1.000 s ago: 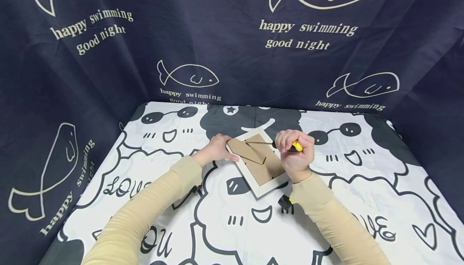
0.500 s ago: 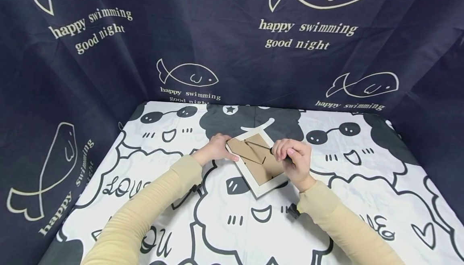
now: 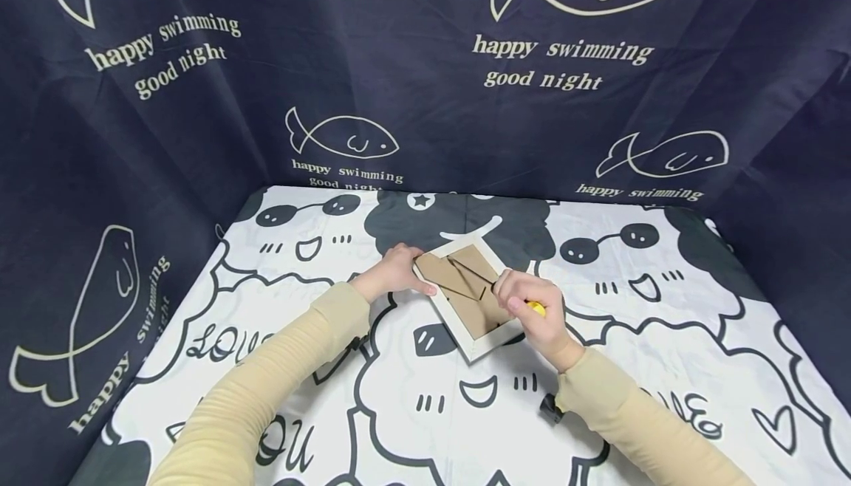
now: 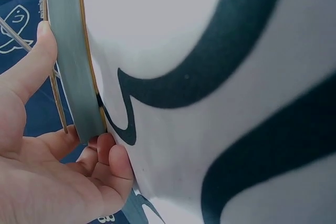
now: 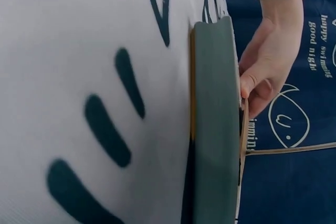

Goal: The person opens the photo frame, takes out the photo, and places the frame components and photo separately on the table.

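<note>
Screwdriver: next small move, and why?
I'd probably pry gently with the screwdriver tip: it appears to be at the frame's far inner edge, the right grip holds the tool, and the left grip holds the frame's corner. Whether the tip has caught anything isn't clear.

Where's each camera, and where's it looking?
Head: on the head, looking forward, down at a brown-backed white rectangular picture frame; left hand, right hand, beige cloth sleeves show.
Left wrist: worn there, facing the frame's side; left hand shows.
Right wrist: worn there, facing another side; left hand and sleeve show.
Wrist views share frame and left hand.
</note>
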Demonstrator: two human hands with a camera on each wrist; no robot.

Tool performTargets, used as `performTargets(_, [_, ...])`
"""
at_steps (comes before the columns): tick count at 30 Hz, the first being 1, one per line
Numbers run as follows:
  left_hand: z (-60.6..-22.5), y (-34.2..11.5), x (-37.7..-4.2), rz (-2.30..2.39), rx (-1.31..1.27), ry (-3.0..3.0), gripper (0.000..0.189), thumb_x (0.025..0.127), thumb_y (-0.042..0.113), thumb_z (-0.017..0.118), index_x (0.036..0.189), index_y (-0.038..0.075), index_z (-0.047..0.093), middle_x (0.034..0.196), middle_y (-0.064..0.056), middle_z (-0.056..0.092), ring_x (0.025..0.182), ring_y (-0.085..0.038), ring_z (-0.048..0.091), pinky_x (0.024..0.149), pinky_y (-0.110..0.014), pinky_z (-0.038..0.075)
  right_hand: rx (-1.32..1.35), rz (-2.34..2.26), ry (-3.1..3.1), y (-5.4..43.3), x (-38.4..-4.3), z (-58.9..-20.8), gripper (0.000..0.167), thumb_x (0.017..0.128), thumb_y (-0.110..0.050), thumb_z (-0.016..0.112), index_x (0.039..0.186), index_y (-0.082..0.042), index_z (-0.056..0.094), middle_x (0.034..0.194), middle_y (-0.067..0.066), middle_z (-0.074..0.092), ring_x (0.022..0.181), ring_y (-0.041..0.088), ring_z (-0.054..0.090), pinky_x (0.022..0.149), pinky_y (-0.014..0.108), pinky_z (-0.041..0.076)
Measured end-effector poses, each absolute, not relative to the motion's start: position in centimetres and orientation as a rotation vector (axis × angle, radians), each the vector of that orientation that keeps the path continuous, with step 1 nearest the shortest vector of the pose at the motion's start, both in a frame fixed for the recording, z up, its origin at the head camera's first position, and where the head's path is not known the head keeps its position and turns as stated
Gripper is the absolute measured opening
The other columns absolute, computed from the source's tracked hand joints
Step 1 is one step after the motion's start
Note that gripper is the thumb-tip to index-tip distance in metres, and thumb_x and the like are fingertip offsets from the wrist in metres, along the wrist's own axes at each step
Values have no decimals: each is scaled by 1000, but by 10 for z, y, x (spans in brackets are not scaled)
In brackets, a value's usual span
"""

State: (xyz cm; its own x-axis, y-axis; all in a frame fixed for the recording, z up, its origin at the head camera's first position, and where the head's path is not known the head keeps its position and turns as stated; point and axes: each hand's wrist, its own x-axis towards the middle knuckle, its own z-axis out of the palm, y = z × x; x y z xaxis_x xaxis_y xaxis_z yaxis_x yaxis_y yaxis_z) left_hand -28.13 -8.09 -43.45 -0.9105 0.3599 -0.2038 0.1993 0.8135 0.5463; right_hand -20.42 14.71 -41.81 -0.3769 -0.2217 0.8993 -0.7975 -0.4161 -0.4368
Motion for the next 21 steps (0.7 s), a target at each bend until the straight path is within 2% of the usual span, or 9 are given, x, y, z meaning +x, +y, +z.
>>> performTargets(5, [-435, -81, -283, 761, 442, 2691, 85, 66, 39, 85, 133, -1, 50, 122, -19, 52, 117, -36, 45, 102, -43, 38, 1440, 1842, -1401, 145, -201, -420, 38, 88, 6, 48, 52, -4, 42, 62, 10, 45, 60, 25, 44, 58, 34, 38])
performTargets(13, [-435, -81, -284, 746, 487, 2700, 79, 67, 38, 85, 129, 0, 54, 115, -16, 55, 110, -33, 47, 98, -42, 40, 1520, 1837, -1466, 139, -209, -415, 43, 93, -3, 44, 51, -8, 42, 56, 9, 52, 56, 24, 52, 55, 32, 43])
performTargets(16, [-434, -80, -284, 738, 490, 2703, 79, 67, 37, 85, 129, 0, 54, 115, -17, 55, 110, -34, 48, 98, -42, 40, 1499, 1939, -1423, 135, -217, -404, 44, 93, -4, 42, 49, -7, 40, 49, 8, 45, 48, 22, 47, 49, 30, 41])
performTargets(21, [-434, -78, -285, 708, 493, 2718, 77, 67, 38, 85, 128, 1, 56, 117, -17, 57, 113, -35, 48, 100, -43, 40, 1412, 2125, -1323, 128, -235, -387, 49, 94, -7, 44, 47, -6, 31, 42, 4, 32, 38, 17, 32, 40, 26, 28])
